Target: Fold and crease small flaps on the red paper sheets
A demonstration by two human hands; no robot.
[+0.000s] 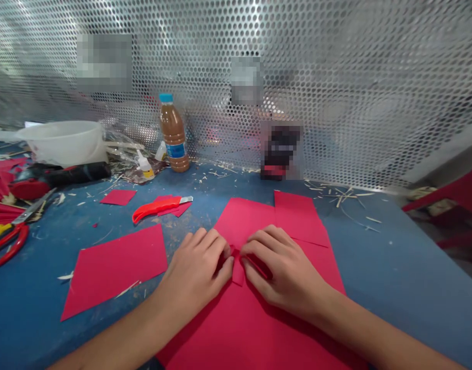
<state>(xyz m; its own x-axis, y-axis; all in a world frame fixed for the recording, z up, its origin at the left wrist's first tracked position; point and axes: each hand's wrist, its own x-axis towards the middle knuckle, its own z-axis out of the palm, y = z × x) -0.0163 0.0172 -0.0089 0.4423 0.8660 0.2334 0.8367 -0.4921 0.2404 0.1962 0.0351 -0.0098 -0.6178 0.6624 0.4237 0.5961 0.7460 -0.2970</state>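
Note:
My left hand (pixel 201 259) and my right hand (pixel 276 264) face each other over a large red paper sheet (pixel 255 339). Between them is a narrow strip of red paper (pixel 238 273), its upper end folded or curled. Both hands are closed, thumb and fingers pinching the strip from either side. Part of the strip is hidden behind my fingertips. Beyond my right hand, a smaller red paper piece (pixel 300 216) lies on the large sheet. Another red rectangle of paper (pixel 116 267) lies flat on the table to the left of my left hand.
On the blue table (pixel 405 277), an orange cutter (pixel 159 206) rests on red scraps. Scissors (pixel 18 231), a black and red tool (pixel 58 180), a white tub (pixel 66 144), a glue bottle (pixel 144 165) and a brown-filled bottle (pixel 173 134) stand or lie leftward. A perforated metal panel (pixel 336 87) rises behind.

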